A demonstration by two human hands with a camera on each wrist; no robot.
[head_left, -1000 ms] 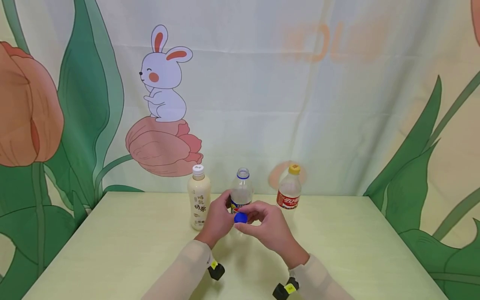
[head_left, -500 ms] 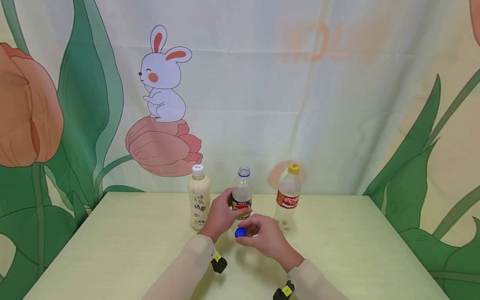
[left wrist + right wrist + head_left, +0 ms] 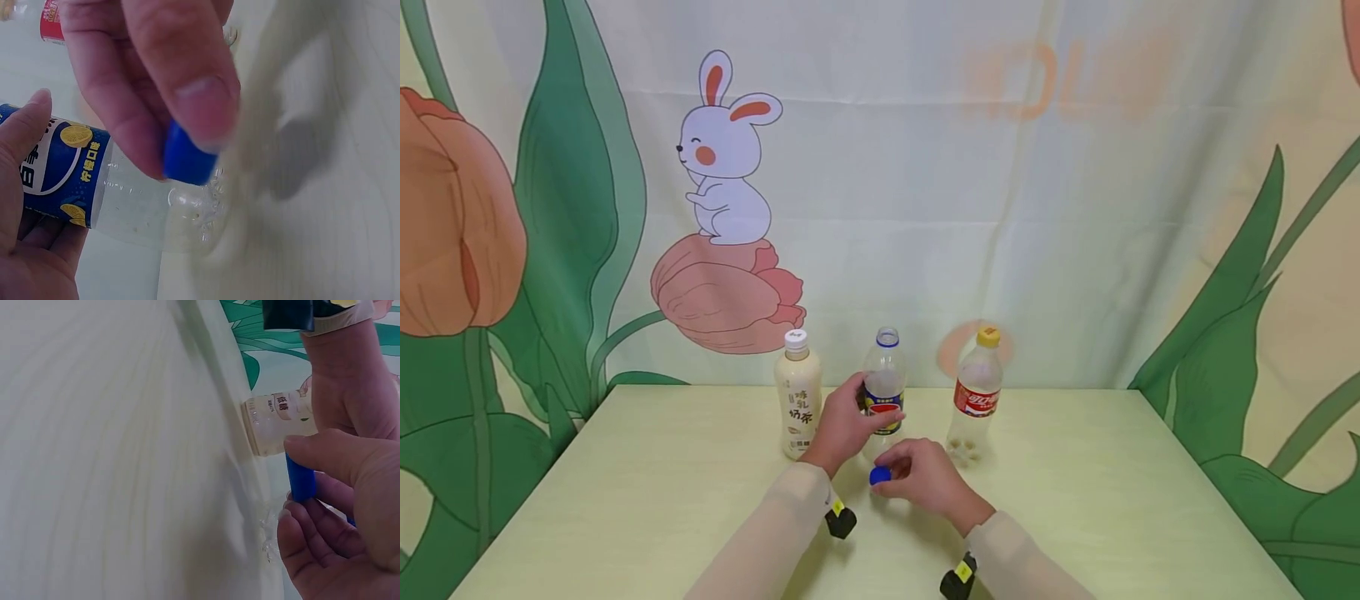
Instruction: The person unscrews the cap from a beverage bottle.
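A clear plastic bottle (image 3: 886, 367) with a blue label stands upright and uncapped in the middle of the table, a blue ring around its neck. My left hand (image 3: 842, 425) grips it around the label, thumb across the front. In front of the bottle, my right hand (image 3: 921, 475) pinches a blue bottle cap (image 3: 880, 475) between thumb and fingers. The left wrist view shows the cap (image 3: 187, 156) in front of the bottle's lower part. From the right wrist, the cap (image 3: 301, 478) is seen edge-on, above the tabletop.
A milk tea bottle (image 3: 797, 392) with a white cap stands just left of the left hand. To the right is a red-labelled bottle (image 3: 977, 392) with a yellow cap. The pale table (image 3: 1112, 500) reaches back to a printed curtain (image 3: 887, 167).
My right hand has moved down and toward me with the blue cap, away from the bottle's label. The left hand keeps its grip on the bottle.
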